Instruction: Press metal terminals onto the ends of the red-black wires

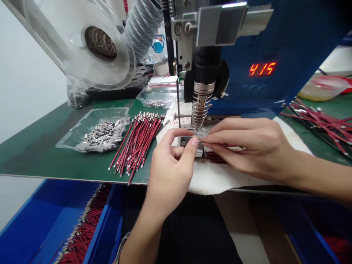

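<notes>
Under the vertical, spring-wrapped metal head (203,104), both your hands meet over the small dark-and-silver metal fixture (183,141). Right hand (253,146): thumb and fingers drawn together on a thin, small workpiece (200,141), too fine to make out. Left hand (172,161): thumb and index tip converge at the same spot; cannot tell whether they clamp anything. The workpiece sits just below the head's tip, at the fixture's edge.

Handling, as judged: keep the pinch light and level, let the left fingers steady the piece against the fixture, and keep skin clear of the tip, which could be hot. A tilted piece would likely meet the tip off-centre.

Around you: red-and-black thin wires (216,157) lie partly beneath your right hand, on the white cloth-like sheet (209,183); they could snag on your fingers. To the left on the green table (41,157), a fanned bundle of red wires with silver ends (137,143), then a clear plastic tray (66,141) of silver cylinders (100,135). Right, loose red and black wires (324,124). Behind, the blue machine housing (242,88) shows 415 in red; upper left, a transparent round hood (66,40) overhangs the tray side.
</notes>
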The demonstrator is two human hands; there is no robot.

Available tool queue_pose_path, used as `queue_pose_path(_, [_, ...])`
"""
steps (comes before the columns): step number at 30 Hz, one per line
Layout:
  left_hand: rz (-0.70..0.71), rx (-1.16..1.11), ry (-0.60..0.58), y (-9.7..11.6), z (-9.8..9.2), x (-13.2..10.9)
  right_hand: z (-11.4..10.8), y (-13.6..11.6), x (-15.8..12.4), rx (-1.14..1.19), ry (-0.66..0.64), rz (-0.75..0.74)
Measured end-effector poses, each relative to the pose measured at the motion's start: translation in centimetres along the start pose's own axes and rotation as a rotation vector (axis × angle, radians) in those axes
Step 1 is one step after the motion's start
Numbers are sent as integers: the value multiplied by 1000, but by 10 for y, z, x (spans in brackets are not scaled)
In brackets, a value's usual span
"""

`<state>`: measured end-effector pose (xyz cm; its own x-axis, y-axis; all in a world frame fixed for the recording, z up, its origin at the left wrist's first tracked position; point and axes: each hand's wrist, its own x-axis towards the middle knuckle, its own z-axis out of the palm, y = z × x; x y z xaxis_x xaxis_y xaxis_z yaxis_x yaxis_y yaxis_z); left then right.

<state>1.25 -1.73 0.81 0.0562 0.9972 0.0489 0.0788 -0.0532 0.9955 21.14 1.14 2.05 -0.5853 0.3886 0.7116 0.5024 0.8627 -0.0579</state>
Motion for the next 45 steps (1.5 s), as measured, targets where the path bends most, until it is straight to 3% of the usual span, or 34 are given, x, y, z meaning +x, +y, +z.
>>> queue_pose_path(15, [11,29,-23,2,-2,-2,1,0,-2,-192,20,-114])
queue_pose_path(21, [7,52,-16,3,-3,-5,-1,-1,-2,-199,5,-97])
queue_pose_path(27, [5,-26,60,7,-1,-5,0,-1,-2,-209,17,-105])
queue_pose_path(32, [-16,7,9,8,-1,-4,1,0,-3,-217,31,-140])
queue_pose_path(38, [11,-97,135,5,3,-4,-2,-1,-4,-229,53,-130])
queue_pose_path(45, [19,-59,134,4,1,-4,-1,-2,-2,-199,65,-75])
